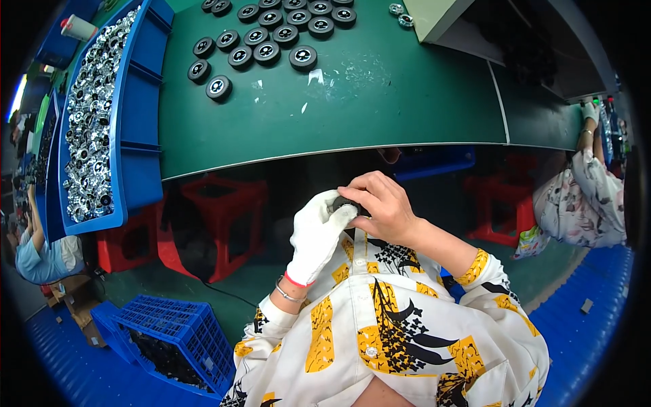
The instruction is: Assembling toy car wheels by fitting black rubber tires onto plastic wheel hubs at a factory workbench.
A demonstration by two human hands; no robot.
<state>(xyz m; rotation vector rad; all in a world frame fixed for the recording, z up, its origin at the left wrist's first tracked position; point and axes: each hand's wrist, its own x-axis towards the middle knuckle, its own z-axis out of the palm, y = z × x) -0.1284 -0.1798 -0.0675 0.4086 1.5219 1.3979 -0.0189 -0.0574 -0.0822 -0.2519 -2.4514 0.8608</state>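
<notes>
In front of my chest, just off the table's near edge, a small black wheel (346,203) is held between both hands. My left hand (314,234), in a white glove, pinches it from the left with thumb and fingers. From the other side my bare right hand (388,207) curls over it, hiding much of it. Several black wheels with silvery centres (267,53) lie flat on the green table (230,136), toward the far side.
A long blue bin (140,146) full of shiny silver hubs (91,129) stands at the left. Red stools (234,217) sit under the table. A blue crate (196,332) holds dark parts at lower left. Other people (576,197) work at both sides.
</notes>
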